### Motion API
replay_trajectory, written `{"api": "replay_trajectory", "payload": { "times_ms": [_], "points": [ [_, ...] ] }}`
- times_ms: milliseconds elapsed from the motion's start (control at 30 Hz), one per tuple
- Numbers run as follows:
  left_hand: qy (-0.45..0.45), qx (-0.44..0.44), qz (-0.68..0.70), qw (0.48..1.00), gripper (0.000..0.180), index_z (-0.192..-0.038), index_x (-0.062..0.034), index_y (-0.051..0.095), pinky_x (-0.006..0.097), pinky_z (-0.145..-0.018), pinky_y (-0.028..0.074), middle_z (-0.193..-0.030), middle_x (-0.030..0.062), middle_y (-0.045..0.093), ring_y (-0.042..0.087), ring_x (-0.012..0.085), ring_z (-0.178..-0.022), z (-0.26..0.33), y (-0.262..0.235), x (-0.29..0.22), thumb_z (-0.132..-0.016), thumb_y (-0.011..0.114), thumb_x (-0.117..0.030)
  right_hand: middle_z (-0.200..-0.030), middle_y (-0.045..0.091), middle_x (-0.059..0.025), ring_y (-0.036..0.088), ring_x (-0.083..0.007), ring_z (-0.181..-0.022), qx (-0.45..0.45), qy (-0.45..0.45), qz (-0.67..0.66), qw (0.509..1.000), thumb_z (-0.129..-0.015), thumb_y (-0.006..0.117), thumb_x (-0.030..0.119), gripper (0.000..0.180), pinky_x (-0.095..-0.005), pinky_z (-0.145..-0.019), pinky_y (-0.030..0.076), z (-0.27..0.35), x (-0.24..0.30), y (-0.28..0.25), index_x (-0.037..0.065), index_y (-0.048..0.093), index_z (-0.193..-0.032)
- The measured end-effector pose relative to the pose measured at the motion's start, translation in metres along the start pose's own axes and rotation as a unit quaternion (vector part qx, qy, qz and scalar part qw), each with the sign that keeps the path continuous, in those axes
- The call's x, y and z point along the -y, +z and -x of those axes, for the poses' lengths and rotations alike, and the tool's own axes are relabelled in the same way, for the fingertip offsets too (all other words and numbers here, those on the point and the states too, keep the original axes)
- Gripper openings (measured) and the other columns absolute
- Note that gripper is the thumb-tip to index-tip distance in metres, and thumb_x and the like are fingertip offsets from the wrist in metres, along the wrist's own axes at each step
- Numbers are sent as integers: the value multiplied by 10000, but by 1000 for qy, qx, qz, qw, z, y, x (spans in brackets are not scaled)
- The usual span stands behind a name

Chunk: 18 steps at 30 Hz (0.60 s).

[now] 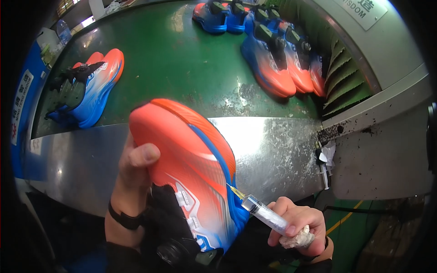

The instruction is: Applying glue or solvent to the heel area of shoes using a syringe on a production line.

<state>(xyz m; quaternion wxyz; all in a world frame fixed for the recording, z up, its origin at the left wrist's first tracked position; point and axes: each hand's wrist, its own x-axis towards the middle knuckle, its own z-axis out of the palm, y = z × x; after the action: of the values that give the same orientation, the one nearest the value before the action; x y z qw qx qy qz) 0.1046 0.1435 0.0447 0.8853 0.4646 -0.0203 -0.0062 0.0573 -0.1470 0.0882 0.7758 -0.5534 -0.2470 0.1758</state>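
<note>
The left hand (134,166) grips an orange-and-blue sports shoe (191,177) by its toe end, thumb wrapped over the upper, holding it near the viewer above the steel edge plate (273,150). The right hand (298,223) has its fingers closed around a syringe (264,213) (a wad of whitish cloth (296,239) is pinched under the same fingers). The yellow needle tip touches the shoe's sole edge on its right side. On the green conveyor belt (182,59), one matching pair (88,88) lies far left; more shoes (277,63) stand in a row far right.
</note>
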Motion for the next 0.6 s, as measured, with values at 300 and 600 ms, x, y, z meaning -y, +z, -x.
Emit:
{"api": "replay_trajectory", "payload": {
  "times_ms": [300, 600],
  "points": [
    [24, -4, -80, 997, 419, -1013, 32, 573, 314, -761, 496, -952, 98, 625, 615, 177, -860, -5, -12, 7, -857, 560, -356, -822, 669, -114, 504, -201, -777, 19, 16, -44, 999, -822, 610, 525, 509, -403, -777, 381, 28, -21, -6, 55, 636, -1015],
    [-10, -94, 32, 995, 378, -1073, 10, 577, 332, -848, 467, -1019, 100, 626, 601, 198, -931, -18, -36, 19, -839, 594, -287, -819, 668, -101, 506, -188, -778, 4, 27, -62, 998, -812, 634, 507, 506, -354, -719, 375, 60, -33, -13, 46, 644, -1018]
  ]
}}
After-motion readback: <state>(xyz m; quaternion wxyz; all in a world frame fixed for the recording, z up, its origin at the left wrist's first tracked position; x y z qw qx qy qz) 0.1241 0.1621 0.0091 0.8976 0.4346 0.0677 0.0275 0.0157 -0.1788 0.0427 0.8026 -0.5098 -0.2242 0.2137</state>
